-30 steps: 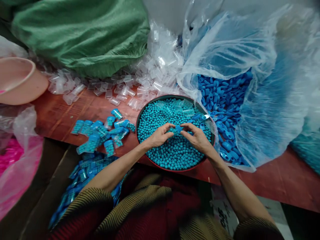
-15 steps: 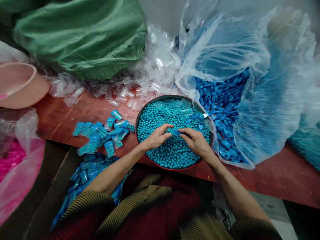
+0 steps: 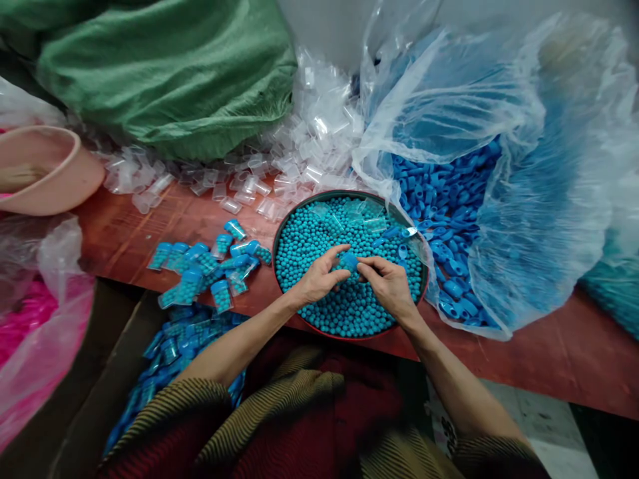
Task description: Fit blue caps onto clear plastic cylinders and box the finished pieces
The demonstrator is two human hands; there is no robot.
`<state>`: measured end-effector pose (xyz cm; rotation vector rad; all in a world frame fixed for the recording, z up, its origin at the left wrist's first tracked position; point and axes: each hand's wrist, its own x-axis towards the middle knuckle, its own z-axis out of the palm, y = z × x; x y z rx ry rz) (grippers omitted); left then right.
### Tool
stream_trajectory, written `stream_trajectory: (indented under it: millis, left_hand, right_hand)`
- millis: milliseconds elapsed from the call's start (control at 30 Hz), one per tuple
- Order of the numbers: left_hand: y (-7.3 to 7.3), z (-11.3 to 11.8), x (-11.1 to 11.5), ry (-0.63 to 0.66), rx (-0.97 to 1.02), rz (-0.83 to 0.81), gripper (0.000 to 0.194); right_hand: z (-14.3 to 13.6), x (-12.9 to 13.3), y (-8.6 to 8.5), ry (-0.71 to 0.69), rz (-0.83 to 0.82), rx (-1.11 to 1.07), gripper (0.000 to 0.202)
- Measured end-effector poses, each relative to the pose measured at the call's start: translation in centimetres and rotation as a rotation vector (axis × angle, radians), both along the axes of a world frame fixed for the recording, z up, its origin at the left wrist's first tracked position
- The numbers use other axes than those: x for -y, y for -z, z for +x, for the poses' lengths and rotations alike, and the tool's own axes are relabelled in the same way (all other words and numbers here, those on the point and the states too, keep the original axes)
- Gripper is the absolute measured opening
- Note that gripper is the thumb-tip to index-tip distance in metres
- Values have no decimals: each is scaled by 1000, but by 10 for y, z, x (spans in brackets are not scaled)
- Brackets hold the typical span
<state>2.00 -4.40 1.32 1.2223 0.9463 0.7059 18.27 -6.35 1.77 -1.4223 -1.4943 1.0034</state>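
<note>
Above a round tub [image 3: 274, 256] of small turquoise beads [image 3: 344, 313], both my hands meet at a small clear bottle with a blue cap [image 3: 351, 261]. My left hand [image 3: 319, 274] pinches the bottle's body between thumb and fingers. At the cap end, my right hand [image 3: 388, 281] grips with its thumb and fingertips, partly hiding the cap. A few loose blue caps [image 3: 402, 251] and clear empty bottles [image 3: 372, 216] lie on the beads. Left of the tub, capped bottles filled with beads [image 3: 190, 283] are heaped on the red table [image 3: 164, 229].
Clear empty bottles [image 3: 319, 143] pile up behind the tub, beside a green cloth sack [image 3: 170, 80]. A plastic bag [image 3: 539, 266] spills blue caps [image 3: 444, 193] at right. Below the table edge lie more filled bottles [image 3: 170, 352]. A pink basin [image 3: 82, 173] contains a blurred, hand-like shape.
The bottle has turned between my fingers, and its blue cap shows more plainly. A hand-like shape has appeared in the pink basin. The whole view has shifted slightly.
</note>
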Motion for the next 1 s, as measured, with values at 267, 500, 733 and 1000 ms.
stream_trajectory:
  millis: [267, 500, 733, 1000]
  left_hand:
    - [3, 4, 7, -48, -19, 12, 39]
    - [0, 6, 7, -34, -63, 38, 44]
    - [-1, 3, 9, -58, -111, 111, 33]
    - [0, -8, 5, 77, -58, 16, 37]
  right_hand:
    - [6, 7, 3, -150, 286, 209, 19]
    - [-2, 11, 10, -16, 224, 146, 19]
    - [1, 15, 13, -139, 251, 144, 19]
    - [26, -3, 4, -342, -203, -231, 30]
